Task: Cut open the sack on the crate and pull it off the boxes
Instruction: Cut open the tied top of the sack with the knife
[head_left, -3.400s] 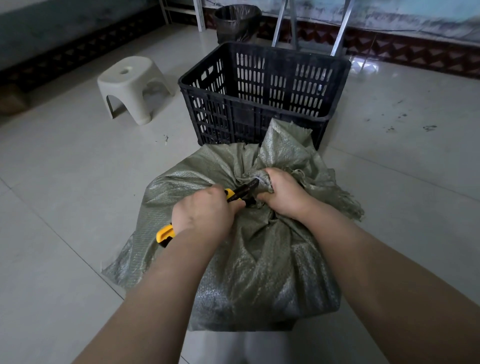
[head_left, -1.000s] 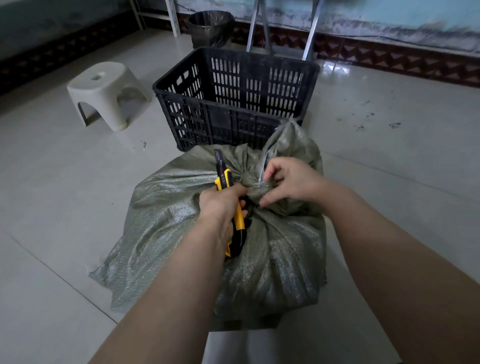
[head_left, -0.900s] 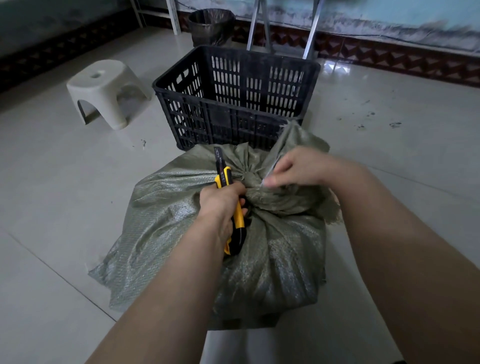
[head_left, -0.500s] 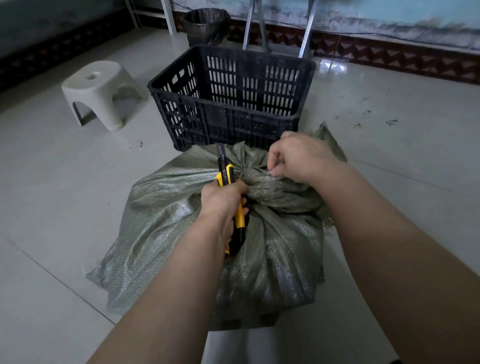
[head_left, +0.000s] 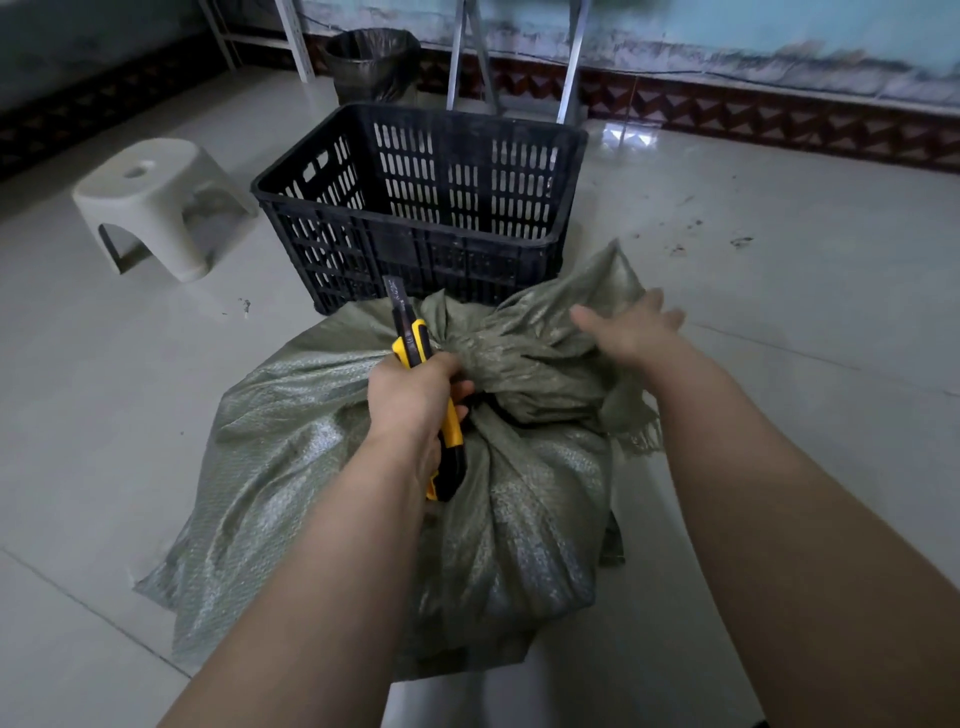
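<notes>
Cutting: the step in hand, as I judge it, is slitting the sack at its bunched neck; no boxes show yet
Sack: green woven cloth draped over a boxy load on the floor, just in front of the empty black crate; what it rests on is mostly hidden
Left hand: clamped round the yellow knife, blade out and pointing away, beside the neck
Right hand: fingers spread, holding nothing, over the loose flap
Advice: grip the flap and pull it taut, keep those fingers off the blade's line, and cut shallow and away from the body to spare the boxes
</notes>
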